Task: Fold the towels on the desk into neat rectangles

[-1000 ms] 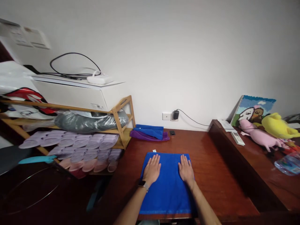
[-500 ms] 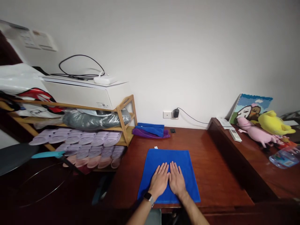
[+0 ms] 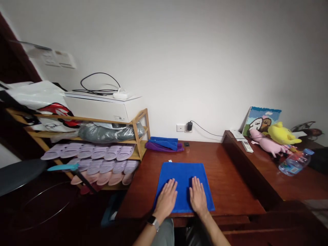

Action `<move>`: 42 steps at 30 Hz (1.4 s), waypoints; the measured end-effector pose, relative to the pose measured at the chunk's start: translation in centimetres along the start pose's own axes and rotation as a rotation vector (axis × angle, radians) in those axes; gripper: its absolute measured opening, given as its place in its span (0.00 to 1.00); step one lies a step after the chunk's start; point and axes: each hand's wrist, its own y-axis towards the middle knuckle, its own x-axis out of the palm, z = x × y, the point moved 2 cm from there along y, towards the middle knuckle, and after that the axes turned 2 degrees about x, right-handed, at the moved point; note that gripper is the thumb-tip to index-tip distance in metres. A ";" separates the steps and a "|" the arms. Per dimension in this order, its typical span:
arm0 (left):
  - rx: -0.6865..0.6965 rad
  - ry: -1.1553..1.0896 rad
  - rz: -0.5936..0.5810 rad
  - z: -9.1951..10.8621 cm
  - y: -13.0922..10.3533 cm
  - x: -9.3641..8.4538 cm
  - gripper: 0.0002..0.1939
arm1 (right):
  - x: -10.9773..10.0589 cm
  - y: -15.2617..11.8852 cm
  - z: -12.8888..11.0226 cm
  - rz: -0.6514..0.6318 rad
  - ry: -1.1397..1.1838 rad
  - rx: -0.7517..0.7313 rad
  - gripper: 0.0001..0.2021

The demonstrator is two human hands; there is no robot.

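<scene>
A blue towel [image 3: 183,174] lies spread flat on the brown wooden table [image 3: 230,184], a small white tag at its far left corner. On the towel's left part rests my left hand [image 3: 166,198], palm down with fingers stretched out; a watch is on that wrist. My right hand [image 3: 198,196] lies flat on the right part, fingers extended and nearly together. A strip of bare towel shows between the two hands. Neither hand grips anything.
Folded blue and purple towels [image 3: 165,144] lie at the table's back left. A wooden rack [image 3: 138,136] with slippers [image 3: 96,150] stands left. On the raised right surface are a remote [image 3: 247,147], plush toys [image 3: 282,134] and a plastic bottle [image 3: 294,163]. A charger [image 3: 190,126] is plugged into the wall.
My hands, side by side and touching at mid-towel before, have slid apart toward its left and right sides. The camera view has shifted slightly.
</scene>
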 end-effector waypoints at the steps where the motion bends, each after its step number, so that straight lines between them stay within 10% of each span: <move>1: 0.052 -0.014 -0.035 1.5 -0.3 0.4 0.28 | 0.4 -0.7 -1.0 -0.022 0.012 -0.021 0.33; 4: 0.045 -0.009 -0.097 2.5 -1.4 1.1 0.28 | 0.7 -2.1 -1.3 -0.098 -0.006 0.036 0.33; 14: -0.129 0.087 -0.071 -8.6 -7.5 0.0 0.30 | -0.9 -2.0 5.2 -0.156 -0.159 0.217 0.33; 21: -0.292 0.177 -0.035 -14.5 -5.6 -3.0 0.29 | -5.2 -0.7 11.1 -0.175 -0.144 0.243 0.33; 30: -0.327 0.155 0.052 -16.2 -4.1 -2.7 0.29 | -1.2 -0.4 2.5 -0.098 -0.038 0.034 0.32; 42: -0.300 0.064 0.044 -14.5 -3.2 -5.0 0.25 | -1.2 -0.8 1.7 -0.120 -0.050 0.055 0.32</move>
